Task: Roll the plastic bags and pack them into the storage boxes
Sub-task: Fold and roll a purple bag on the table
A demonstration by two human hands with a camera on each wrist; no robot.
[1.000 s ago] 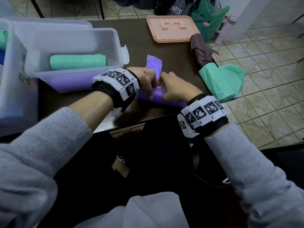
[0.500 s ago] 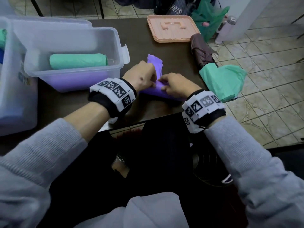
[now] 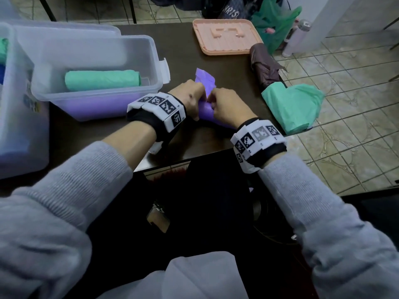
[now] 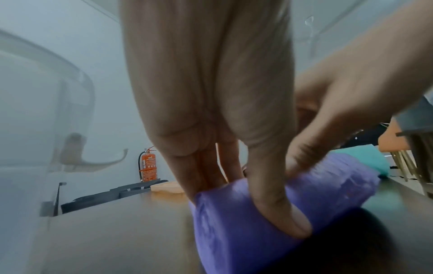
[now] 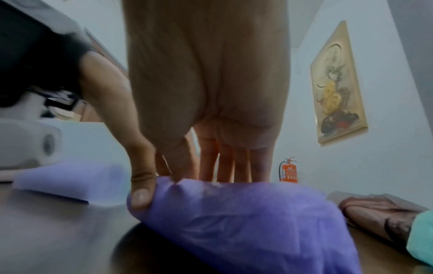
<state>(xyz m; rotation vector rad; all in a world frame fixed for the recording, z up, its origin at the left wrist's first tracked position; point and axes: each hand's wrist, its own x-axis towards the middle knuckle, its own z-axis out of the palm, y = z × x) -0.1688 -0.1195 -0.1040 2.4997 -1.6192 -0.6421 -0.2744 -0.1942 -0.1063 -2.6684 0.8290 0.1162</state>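
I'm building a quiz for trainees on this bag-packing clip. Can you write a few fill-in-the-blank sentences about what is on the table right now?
1. Both the left hand and the right hand grip a half-rolled bag coloured ____.
2. The rolled bag already lying in the clear storage box is ____.
3. The peach lid at the far edge of the table lies ____ the storage box.
4. The brown bag touches a folded bag coloured ____.

Missing words: purple; green; outside; green
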